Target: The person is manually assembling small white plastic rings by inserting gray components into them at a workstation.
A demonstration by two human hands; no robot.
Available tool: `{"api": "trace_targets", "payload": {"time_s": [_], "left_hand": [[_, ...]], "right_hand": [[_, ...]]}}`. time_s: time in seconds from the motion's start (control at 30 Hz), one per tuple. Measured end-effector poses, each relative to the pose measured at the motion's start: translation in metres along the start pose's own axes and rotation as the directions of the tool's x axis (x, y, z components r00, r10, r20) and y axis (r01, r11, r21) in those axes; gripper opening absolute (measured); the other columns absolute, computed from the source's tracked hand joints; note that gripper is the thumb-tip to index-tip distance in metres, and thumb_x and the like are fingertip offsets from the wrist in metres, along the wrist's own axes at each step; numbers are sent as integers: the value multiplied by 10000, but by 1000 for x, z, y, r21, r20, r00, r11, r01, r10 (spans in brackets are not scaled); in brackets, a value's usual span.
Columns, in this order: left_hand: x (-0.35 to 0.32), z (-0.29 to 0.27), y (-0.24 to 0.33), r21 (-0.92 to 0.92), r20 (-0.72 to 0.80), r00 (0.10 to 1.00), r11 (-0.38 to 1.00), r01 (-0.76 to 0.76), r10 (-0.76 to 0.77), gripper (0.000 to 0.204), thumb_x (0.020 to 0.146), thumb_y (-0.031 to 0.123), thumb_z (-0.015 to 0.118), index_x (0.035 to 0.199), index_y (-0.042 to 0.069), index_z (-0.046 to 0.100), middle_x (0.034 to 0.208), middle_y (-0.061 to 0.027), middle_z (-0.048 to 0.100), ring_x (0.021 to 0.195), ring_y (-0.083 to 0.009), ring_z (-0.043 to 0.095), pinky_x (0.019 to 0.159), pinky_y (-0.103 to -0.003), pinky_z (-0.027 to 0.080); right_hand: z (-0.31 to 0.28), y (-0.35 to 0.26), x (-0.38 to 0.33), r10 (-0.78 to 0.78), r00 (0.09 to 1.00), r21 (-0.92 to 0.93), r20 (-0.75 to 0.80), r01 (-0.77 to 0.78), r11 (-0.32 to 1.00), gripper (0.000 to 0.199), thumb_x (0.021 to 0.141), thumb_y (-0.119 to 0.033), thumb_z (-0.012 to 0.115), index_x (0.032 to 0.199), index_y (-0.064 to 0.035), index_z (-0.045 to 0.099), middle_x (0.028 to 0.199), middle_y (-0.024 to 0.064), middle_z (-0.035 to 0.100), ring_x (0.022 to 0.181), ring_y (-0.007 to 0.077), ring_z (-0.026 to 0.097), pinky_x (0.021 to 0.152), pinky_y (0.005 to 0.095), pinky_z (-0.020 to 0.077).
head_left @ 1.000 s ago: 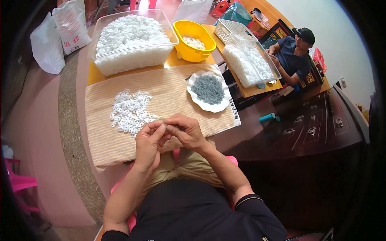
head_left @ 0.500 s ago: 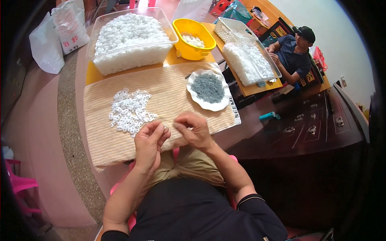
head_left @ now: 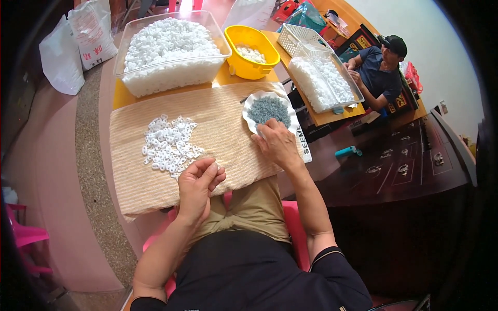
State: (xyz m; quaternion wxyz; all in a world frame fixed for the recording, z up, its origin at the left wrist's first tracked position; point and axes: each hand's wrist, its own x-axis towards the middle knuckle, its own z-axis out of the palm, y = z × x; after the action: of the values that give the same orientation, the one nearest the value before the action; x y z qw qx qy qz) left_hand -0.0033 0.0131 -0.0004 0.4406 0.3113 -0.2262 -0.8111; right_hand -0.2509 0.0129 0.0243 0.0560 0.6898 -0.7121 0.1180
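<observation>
My left hand (head_left: 199,181) is closed in a pinch above the cloth's near edge, beside a heap of small white plastic pieces with holes (head_left: 171,145). Whatever lies between its fingertips is too small to make out. To the right, my right hand (head_left: 279,144) reaches over the near rim of a white scalloped plate (head_left: 249,123). Its bent fingers touch the pile of small grey-blue pieces (head_left: 270,109) on that plate. The fingertips are drawn together, and what they grip is hidden. Plate and heap both rest on a beige striped cloth (head_left: 223,111).
A large clear bin of white pieces (head_left: 168,78) stands at the back, beside a yellow tub (head_left: 252,71). On another table, a basket (head_left: 295,39) and clear tray (head_left: 324,98) sit near a seated co-worker (head_left: 378,72). White sacks (head_left: 62,62) stand at far left.
My right hand has moved away from the left, forward and right to the plate of grey-blue pieces. The left hand stays nearly in place, still pinched.
</observation>
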Motion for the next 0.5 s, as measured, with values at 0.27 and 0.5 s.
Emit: {"api": "trace_targets", "payload": {"time_s": [0.27, 0.5], "left_hand": [[-2, 1, 0, -4, 6, 1000, 1000, 19, -19, 147, 904, 28, 600, 1039, -26, 581, 932, -83, 618, 841, -161, 646, 768, -272, 572], [-2, 1, -2, 6, 15, 999, 1000, 31, -31, 155, 904, 32, 602, 1045, -26, 579, 930, -80, 619, 841, -157, 643, 776, -273, 569]], "right_hand": [[6, 0, 0, 0, 1000, -8, 8, 0, 1000, 269, 820, -245, 666, 1018, -68, 621, 980, 106, 569, 890, 307, 583, 748, 403, 494], [13, 3, -2, -48, 998, -18, -50, 47, 999, 243, 819, -222, 663, 1005, -71, 626, 929, 98, 564, 848, 305, 565, 726, 404, 481]]}}
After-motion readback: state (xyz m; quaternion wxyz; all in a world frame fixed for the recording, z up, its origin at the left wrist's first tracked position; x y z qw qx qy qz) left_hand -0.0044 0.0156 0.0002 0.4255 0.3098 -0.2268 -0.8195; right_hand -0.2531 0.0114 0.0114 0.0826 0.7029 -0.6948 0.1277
